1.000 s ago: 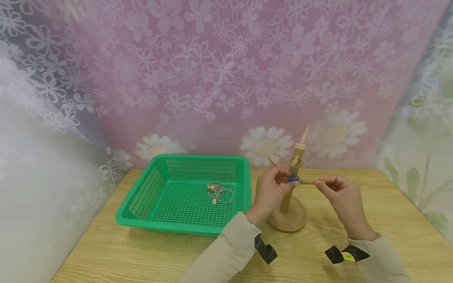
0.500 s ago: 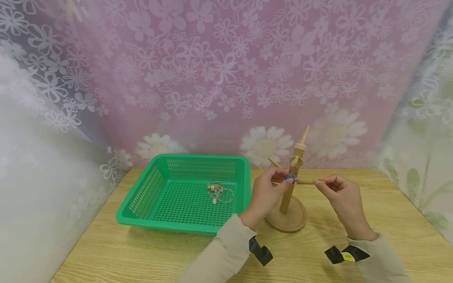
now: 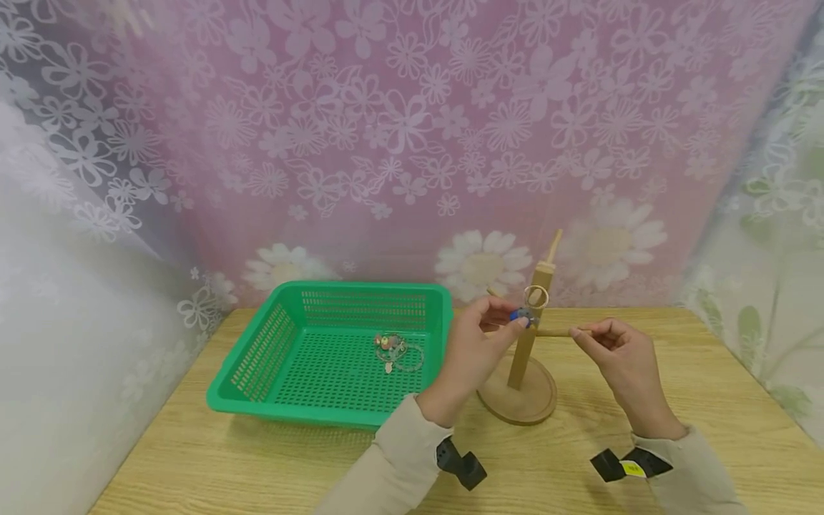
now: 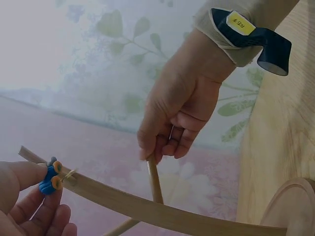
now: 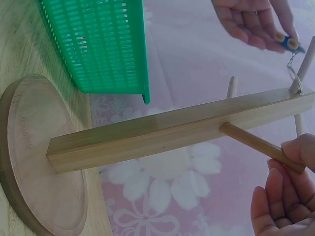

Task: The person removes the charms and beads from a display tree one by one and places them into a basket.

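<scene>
My left hand (image 3: 468,352) pinches a small blue toy keychain (image 4: 50,178) with orange round parts, between thumb and fingers. In the right wrist view a short chain (image 5: 291,60) runs from it to a metal split ring (image 5: 295,78), which lies at a peg near the top of the wooden stand (image 3: 523,357). Seen from the head, the toy overlaps the stand's post. The thumb and fingers of my right hand (image 3: 623,366) pinch the end of a lower wooden peg (image 5: 253,141) that sticks out of the post. The round base (image 3: 529,411) rests on the table.
A green plastic basket (image 3: 290,411) stands left of the stand. Beaded bracelets with small charms (image 3: 390,345) lie inside it. Behind the wooden table (image 3: 547,472) hangs a pink floral curtain (image 3: 386,179), with pale floral cloth on both sides.
My left hand has moved left with the toy keychain, away from the peg's side to in front of the post. My right hand keeps its place on the peg.
</scene>
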A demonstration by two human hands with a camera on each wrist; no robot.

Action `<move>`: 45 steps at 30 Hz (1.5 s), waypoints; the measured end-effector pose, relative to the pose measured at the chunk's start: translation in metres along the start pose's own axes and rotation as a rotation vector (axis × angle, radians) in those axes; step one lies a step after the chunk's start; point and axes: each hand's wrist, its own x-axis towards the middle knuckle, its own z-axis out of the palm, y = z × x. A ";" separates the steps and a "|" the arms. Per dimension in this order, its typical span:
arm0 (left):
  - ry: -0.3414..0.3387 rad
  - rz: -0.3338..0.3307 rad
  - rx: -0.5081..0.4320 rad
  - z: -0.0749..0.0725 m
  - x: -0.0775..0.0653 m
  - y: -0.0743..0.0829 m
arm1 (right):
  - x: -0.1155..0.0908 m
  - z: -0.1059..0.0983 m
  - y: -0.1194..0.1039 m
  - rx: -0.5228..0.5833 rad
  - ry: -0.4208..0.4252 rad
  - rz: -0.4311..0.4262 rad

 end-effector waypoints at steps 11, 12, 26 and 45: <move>0.049 0.061 -0.054 -0.012 -0.004 0.011 | 0.000 0.000 0.001 -0.003 -0.002 0.000; 0.048 0.069 -0.052 -0.013 -0.005 0.013 | 0.000 0.000 0.001 0.000 -0.002 0.001; 0.038 0.153 -0.047 -0.029 -0.005 0.030 | -0.001 0.000 0.002 0.007 -0.006 0.018; 0.105 0.090 0.019 -0.070 0.001 0.025 | -0.001 0.000 -0.002 -0.009 -0.008 0.010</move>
